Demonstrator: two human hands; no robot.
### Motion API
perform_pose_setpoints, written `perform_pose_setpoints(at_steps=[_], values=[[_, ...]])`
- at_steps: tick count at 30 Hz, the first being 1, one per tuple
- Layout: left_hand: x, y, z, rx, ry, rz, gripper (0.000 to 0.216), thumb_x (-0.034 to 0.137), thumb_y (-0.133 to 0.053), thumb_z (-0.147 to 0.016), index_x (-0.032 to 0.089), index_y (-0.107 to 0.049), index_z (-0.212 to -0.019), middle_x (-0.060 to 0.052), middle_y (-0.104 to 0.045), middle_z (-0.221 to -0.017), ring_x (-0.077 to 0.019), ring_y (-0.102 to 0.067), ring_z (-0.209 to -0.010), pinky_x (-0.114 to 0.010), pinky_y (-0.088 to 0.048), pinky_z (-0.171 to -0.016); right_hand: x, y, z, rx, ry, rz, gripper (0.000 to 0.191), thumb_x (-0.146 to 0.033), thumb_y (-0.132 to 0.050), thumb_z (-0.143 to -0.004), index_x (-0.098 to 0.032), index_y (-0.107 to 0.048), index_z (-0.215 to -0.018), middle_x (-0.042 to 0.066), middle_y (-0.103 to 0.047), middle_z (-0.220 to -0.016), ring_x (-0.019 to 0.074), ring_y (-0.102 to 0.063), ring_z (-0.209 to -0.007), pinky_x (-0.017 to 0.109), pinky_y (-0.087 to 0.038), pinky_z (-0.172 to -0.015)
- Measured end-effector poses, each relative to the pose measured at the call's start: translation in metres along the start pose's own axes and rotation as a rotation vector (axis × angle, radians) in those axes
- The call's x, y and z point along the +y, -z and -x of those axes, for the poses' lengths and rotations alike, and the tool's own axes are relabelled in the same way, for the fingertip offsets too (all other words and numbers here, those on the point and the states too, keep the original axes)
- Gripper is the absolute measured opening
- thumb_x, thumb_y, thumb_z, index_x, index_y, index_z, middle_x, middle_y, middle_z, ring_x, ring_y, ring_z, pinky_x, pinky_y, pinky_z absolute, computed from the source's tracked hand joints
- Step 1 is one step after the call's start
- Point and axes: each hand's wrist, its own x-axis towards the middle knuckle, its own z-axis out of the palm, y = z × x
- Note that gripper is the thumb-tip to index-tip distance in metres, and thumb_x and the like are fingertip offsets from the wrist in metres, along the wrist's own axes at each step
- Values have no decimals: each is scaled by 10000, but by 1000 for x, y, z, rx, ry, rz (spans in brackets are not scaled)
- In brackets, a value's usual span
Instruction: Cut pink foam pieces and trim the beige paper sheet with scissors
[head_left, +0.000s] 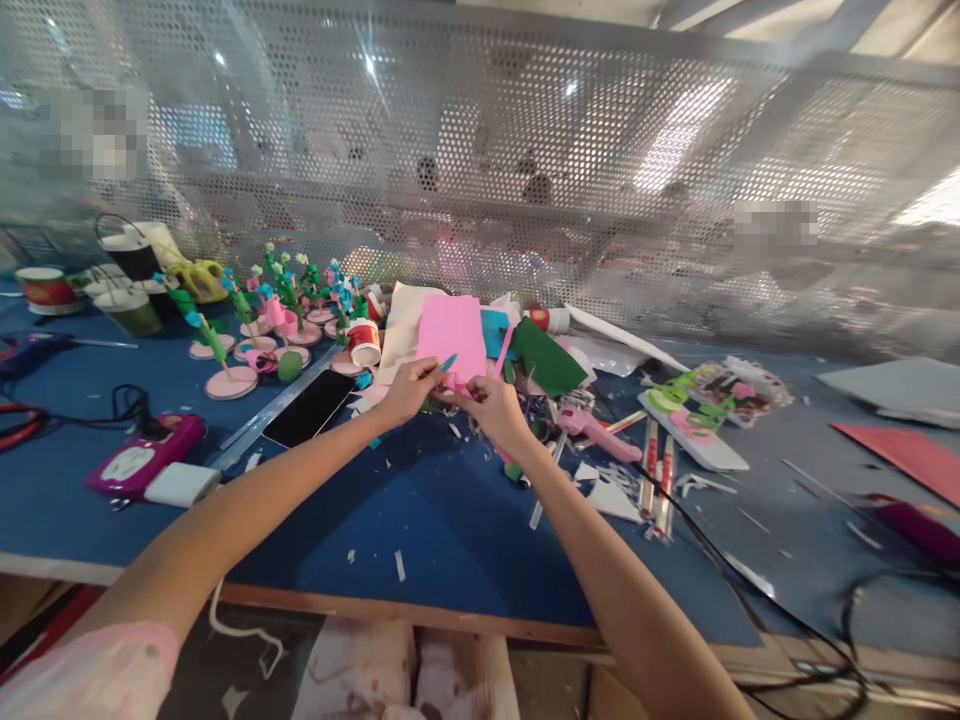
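Observation:
Both of my hands meet over the blue table, fingers closed around a small pink paper piece (456,384). My left hand (412,390) pinches its left side, and a small teal pointed bit (448,362) shows at the fingertips. At the other side my right hand (493,408) grips the pink paper, with a narrow pink strip (505,350) rising above the fingers. Just behind lies a flat pink sheet (451,330) over a cream sheet (401,325). A dark green sheet (549,357) rests to the right. A pink glue gun (600,434) lies beside my right wrist.
Several paper flowers on round bases (231,381) stand at left, near a black phone (311,408) and a ruler (262,412). A purple power box (146,455) sits front left. Cables (697,530) cross the right side. A perforated metal screen (480,150) borders the back.

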Motion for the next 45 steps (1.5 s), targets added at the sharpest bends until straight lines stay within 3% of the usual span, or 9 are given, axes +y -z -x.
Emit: perform_pose_setpoints(at_steps=[7, 12, 16, 20, 28, 32, 39, 45], values=[[1, -1, 1, 2, 28, 31, 284, 319, -446, -778, 163, -371, -553, 50, -394, -454, -65, -347, -435, -204, -260, -452, -8, 1, 1, -52, -74, -182, 458, -560, -602, -596, -205, -339, -474, -63, -376, -376, 62, -298, -333, 223, -218, -350], [2, 2, 0, -182, 19, 121, 303, 390, -444, -778, 165, -396, -580, 50, -403, -451, -67, -372, -422, -206, -288, -450, -12, 5, -1, -85, -54, -228, 501, -553, -646, -541, -196, -314, -429, -76, -288, -375, 43, -272, -364, 212, -215, -373], [7, 11, -3, -266, -41, -27, 337, 406, -449, -782, 156, -424, -558, 43, -423, -458, -69, -398, -442, -205, -298, -467, -10, 5, -2, -168, -69, -250, 476, -573, -647, -514, -181, -385, -447, -70, -330, -400, 44, -287, -376, 209, -226, -371], [12, 18, -8, -311, -24, -107, 327, 398, -507, -743, 139, -486, -545, 33, -469, -456, -70, -426, -447, -200, -312, -472, -5, 3, -2, -202, -90, -252, 437, -584, -619, -548, -166, -488, -543, -63, -389, -428, 52, -319, -360, 210, -246, -357], [11, 24, -14, -467, 15, -134, 318, 410, -498, -747, 146, -482, -571, 34, -475, -459, -75, -447, -431, -186, -325, -446, -2, 3, 1, -199, -40, -136, 401, -525, -585, -641, -188, -421, -498, -73, -351, -361, 72, -355, -328, 209, -257, -347], [10, 23, -13, -456, -8, -182, 278, 403, -481, -758, 155, -509, -635, 27, -504, -511, -86, -470, -459, -187, -340, -457, -2, 4, 1, -217, -36, -102, 407, -521, -571, -658, -194, -395, -489, -72, -368, -353, 73, -359, -319, 208, -260, -341], [14, 21, -14, -402, -54, -321, 320, 283, -468, -769, 144, -449, -481, 39, -435, -416, -67, -390, -414, -198, -270, -450, -2, 2, 1, -235, -59, -87, 370, -507, -567, -668, -193, -432, -525, -73, -373, -361, 79, -375, -325, 206, -270, -334], [17, 23, -15, -358, -69, -279, 297, 279, -492, -759, 132, -509, -502, 38, -443, -435, -70, -395, -449, -200, -272, -471, -4, 3, 1, -236, -67, -264, 382, -555, -560, -645, -189, -482, -718, -77, -428, -438, 74, -390, -345, 208, -319, -347]])
